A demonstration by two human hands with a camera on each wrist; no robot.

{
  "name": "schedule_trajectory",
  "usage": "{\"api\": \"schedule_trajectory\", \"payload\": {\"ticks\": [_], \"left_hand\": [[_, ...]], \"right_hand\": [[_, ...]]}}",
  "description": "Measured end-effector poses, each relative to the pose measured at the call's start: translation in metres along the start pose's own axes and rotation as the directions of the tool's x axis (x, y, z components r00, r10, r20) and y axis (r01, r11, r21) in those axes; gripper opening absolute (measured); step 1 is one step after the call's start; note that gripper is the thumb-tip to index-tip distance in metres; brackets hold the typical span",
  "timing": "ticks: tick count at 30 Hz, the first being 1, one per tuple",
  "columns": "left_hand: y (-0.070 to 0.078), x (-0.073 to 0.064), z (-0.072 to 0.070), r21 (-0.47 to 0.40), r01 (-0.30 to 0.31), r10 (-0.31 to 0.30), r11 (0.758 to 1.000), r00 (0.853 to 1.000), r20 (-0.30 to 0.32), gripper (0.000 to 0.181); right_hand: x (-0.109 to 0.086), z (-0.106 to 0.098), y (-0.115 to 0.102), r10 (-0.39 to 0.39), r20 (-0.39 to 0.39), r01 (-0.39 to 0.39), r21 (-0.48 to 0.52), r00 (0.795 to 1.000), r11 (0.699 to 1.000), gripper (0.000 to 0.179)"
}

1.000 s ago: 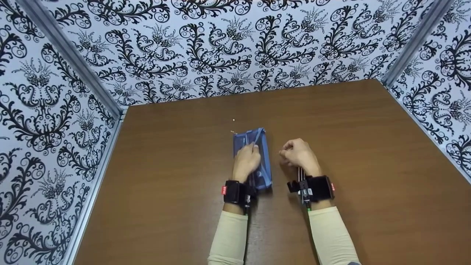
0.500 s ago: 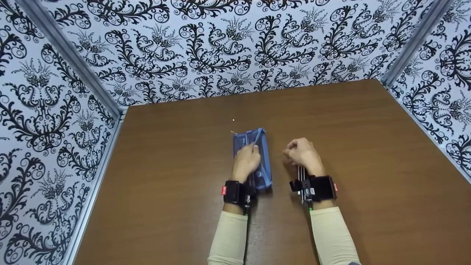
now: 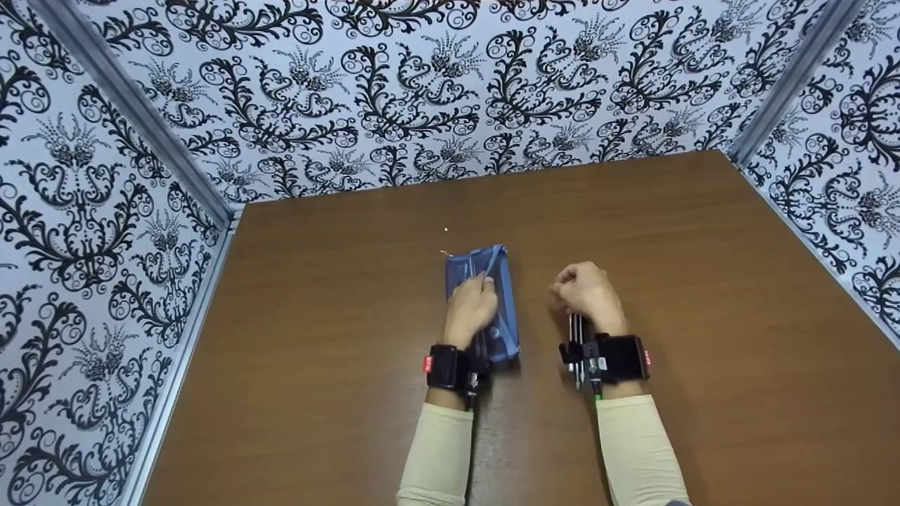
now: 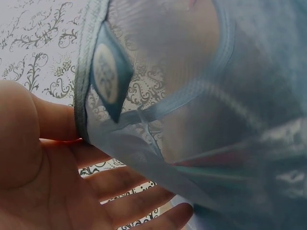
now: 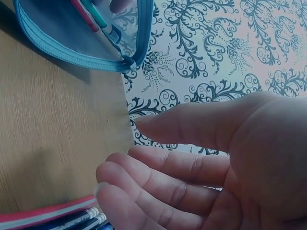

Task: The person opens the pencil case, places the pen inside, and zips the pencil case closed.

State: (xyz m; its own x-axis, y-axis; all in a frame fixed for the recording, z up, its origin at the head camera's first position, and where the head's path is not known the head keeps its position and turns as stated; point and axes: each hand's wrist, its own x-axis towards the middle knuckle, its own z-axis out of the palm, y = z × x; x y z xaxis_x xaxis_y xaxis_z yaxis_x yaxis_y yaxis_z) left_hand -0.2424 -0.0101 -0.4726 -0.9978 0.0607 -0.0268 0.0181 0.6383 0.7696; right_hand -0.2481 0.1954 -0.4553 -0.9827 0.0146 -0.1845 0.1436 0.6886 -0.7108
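Observation:
My left hand (image 3: 472, 306) pinches the open edge of a see-through blue zip pencil case (image 3: 506, 302) between thumb and forefinger; the other fingers extend beneath it in the left wrist view. In the right wrist view, a red and a green pen-like stick (image 5: 91, 17) show inside the case's mouth. To the right, my right hand (image 3: 587, 289) hovers over the table with its fingers loosely bent and nothing between them. Several pencils (image 3: 576, 330) lie on the table under this hand and wrist, partly hidden; a pink-and-white striped one (image 5: 53, 211) is among them in the right wrist view.
The brown wooden table (image 3: 316, 295) carries the case and pencils. Patterned walls (image 3: 450, 91) on metal posts close off the back and both sides. A small gold-coloured zip pull (image 3: 446, 252) sticks out at the case's far left corner.
My right hand has drifted to the right, away from the pencil case, uncovering a bit more of the pencils. The left hand and the case stay where they were.

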Motion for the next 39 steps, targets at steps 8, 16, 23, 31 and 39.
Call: {"api": "schedule_trajectory", "payload": {"ticks": [8, 16, 23, 31, 39], "left_hand": [[-0.001, 0.000, 0.000, 0.001, 0.017, -0.017, 1.000, 1.000, 0.020, 0.048], [-0.002, 0.000, 0.000, -0.001, 0.020, -0.020, 1.000, 1.000, 0.022, 0.048], [-0.002, 0.001, 0.001, 0.028, 0.008, -0.009, 1.000, 1.000, 0.020, 0.047], [0.000, 0.000, 0.000, 0.025, 0.012, -0.012, 1.000, 0.999, 0.029, 0.047], [0.001, 0.000, -0.001, 0.026, 0.022, -0.022, 0.999, 0.999, 0.033, 0.047]], "right_hand": [[0.000, -0.003, 0.004, 0.031, -0.002, -0.031, -0.010, 1.000, 0.999, 0.019], [0.002, -0.009, 0.010, 0.008, -0.051, -0.011, -0.068, 0.999, 0.998, 0.020], [0.003, -0.012, 0.018, 0.008, -0.085, -0.015, -0.075, 0.996, 0.997, 0.015], [0.002, -0.015, 0.023, 0.038, -0.097, -0.043, -0.047, 0.995, 0.998, 0.013], [-0.001, -0.020, 0.029, 0.131, -0.065, -0.131, 0.000, 0.989, 0.991, 0.017]]}}
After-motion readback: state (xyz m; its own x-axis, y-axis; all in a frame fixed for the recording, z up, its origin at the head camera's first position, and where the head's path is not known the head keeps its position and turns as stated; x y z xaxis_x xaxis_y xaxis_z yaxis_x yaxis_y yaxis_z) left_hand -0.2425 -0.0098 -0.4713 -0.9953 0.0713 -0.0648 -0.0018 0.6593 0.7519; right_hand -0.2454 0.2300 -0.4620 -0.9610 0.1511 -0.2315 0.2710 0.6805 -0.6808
